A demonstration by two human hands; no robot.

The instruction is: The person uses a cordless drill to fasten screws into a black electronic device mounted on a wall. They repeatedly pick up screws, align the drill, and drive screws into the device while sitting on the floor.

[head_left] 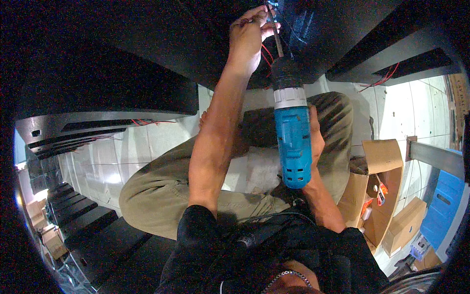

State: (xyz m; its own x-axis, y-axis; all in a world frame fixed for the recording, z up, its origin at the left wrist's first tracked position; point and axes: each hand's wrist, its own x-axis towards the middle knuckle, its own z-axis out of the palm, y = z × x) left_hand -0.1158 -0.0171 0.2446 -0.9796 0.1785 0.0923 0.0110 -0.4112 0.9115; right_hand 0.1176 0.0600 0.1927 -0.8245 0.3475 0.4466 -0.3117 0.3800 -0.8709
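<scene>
My right hand [316,139] is wrapped round the grip of a blue power drill [293,142] with a grey-white collar and a black chuck. From the chuck a long thin bit [275,36] reaches up to the black cabinet-like housing [196,29] ahead of me. My left hand [250,32] is raised beside the bit's tip, fingers bent and drawn together by a small brightly lit spot. What the fingers pinch there is too small and blurred to make out. Red wires [267,54] hang just below that hand, partly behind the drill.
More black housings stand to the left and right, with red wires [389,73] trailing from the right one. An open cardboard box [384,196] holding small orange-and-white items sits at my right, near a blue plastic panel [443,206]. Black slatted pieces [93,215] lie at my left on the tiled floor.
</scene>
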